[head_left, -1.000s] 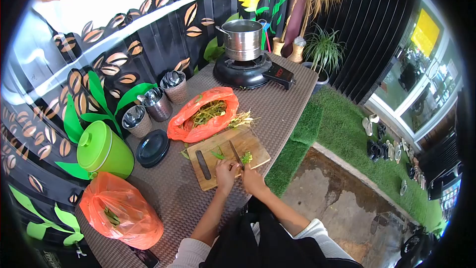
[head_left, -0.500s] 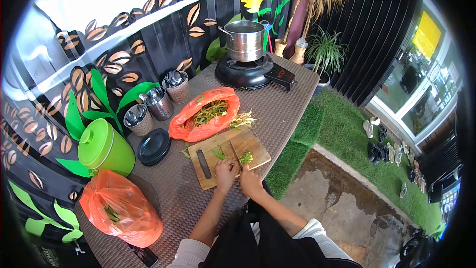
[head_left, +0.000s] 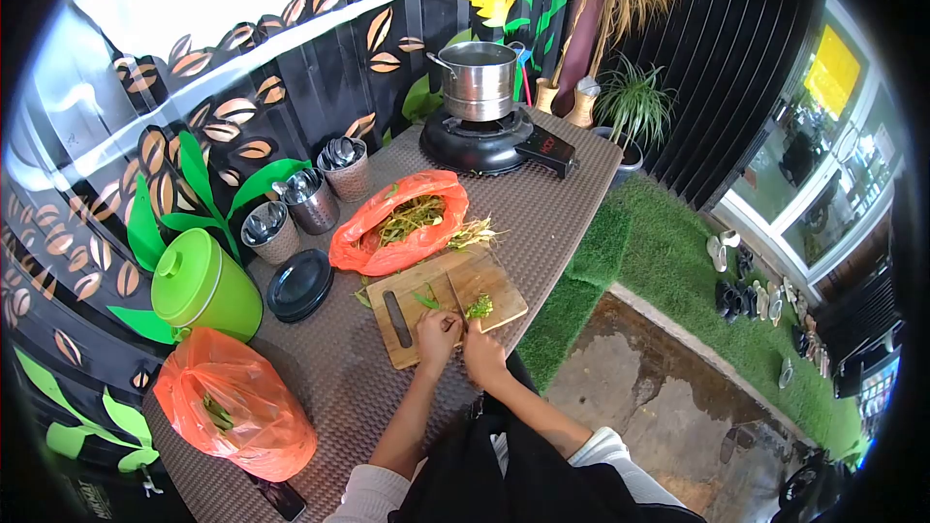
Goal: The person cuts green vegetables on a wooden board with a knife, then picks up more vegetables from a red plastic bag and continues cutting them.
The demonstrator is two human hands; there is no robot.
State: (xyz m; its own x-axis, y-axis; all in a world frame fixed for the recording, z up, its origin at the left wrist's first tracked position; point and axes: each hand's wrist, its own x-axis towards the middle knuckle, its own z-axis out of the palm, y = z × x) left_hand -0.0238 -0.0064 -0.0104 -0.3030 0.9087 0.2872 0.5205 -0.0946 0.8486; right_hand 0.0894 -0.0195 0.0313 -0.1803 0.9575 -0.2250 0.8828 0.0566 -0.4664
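A wooden cutting board (head_left: 399,356) lies near the table's front edge. On its left part my left hand (head_left: 439,335) has its fingers curled together over green leaves (head_left: 426,298); what they pinch is too small to make out. My right hand (head_left: 484,353) is closed round the handle of a knife (head_left: 455,292), whose blade points away across the board. Just right of the blade sits a small pile of chopped greens (head_left: 480,306). Behind the board, an open orange bag (head_left: 392,257) holds leafy stems (head_left: 412,220).
A pot (head_left: 480,82) stands on a black stove (head_left: 475,145) at the back. Cutlery holders (head_left: 344,174), black lids (head_left: 300,286), a green container (head_left: 203,286), a tied orange bag (head_left: 237,407) and a phone (head_left: 281,499) are on the table (head_left: 562,213).
My right hand has shifted slightly left, closer to my left hand. The knife stays on the board, and the other objects have not visibly moved.
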